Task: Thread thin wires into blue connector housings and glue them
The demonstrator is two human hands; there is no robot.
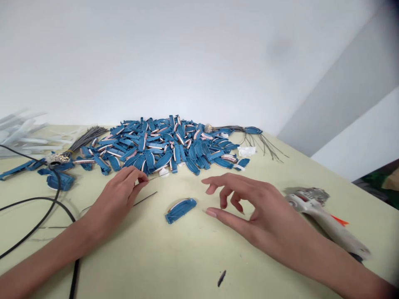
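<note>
Between the thumb and fingers of my left hand is pinched a thin wire, its free end pointing right. My right hand hovers over the table with thumb and fingers apart and nothing in them. A single curved blue plastic piece lies on the table between my hands, closer to the right fingertips but not touched. Another dark wire rests on the table just under my left hand, partly covered by it.
Behind my hands spreads a large heap of blue plastic pieces. Wire bundles flank it. Black cables loop at the left, near clear plastic sticks. A white glue gun lies right, beyond my forearm. A dark scrap sits in front.
</note>
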